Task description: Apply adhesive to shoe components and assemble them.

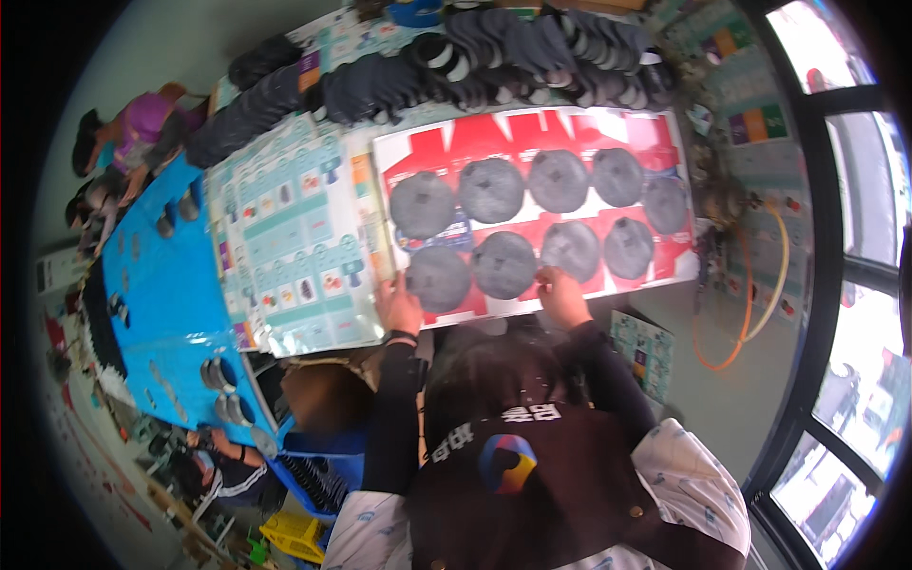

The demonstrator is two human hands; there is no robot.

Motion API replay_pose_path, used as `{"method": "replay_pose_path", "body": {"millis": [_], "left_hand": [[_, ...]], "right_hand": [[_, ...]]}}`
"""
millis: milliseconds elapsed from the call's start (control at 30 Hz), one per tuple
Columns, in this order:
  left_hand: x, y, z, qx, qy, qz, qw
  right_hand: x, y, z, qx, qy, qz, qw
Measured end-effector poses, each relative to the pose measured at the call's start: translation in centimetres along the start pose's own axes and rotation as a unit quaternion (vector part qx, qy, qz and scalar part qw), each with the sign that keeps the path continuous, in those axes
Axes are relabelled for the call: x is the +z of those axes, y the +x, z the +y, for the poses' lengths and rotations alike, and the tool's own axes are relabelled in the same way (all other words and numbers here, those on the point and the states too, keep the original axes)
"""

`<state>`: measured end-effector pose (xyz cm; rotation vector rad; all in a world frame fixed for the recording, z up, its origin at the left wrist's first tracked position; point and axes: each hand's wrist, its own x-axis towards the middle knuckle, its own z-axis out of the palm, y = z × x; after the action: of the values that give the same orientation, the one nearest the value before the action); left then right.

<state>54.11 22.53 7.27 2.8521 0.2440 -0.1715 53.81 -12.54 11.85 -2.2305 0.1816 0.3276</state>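
Several round, flat, dark grey fabric-like pieces lie in two rows on a red and white printed board. My left hand is at the board's near left edge, fingers stretched forward beside the nearest left grey piece. Farther right, my right hand has its fingers bent together at the board's near edge. Its fingertips lie between one grey piece and the neighbouring grey piece; whether they pinch anything is too small to tell.
Stacks of dark grey curved pieces line the back. Left of the board lies a printed pale green sheet, then a blue table with grey pieces. People sit farther left. An orange hose hangs by the right wall, near windows.
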Motion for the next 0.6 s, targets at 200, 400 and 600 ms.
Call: {"method": "replay_pose_path", "body": {"millis": [200, 400, 600], "left_hand": [[-0.5, -0.1, 0.8, -0.015, -0.006, 0.002, 1.0], [0.9, 1.6, -0.4, -0.027, -0.065, 0.045, 0.996], [1.6, 2.6, -1.1, -0.08, -0.085, 0.018, 0.993]], "right_hand": [[1.2, 3.4, -1.2, -0.003, -0.07, 0.093, 0.993], [4.4, 7.7, -4.4, -0.144, -0.136, -0.016, 0.98], [6.9, 10.6, -5.6, -0.179, -0.205, -0.079, 0.959]]}}
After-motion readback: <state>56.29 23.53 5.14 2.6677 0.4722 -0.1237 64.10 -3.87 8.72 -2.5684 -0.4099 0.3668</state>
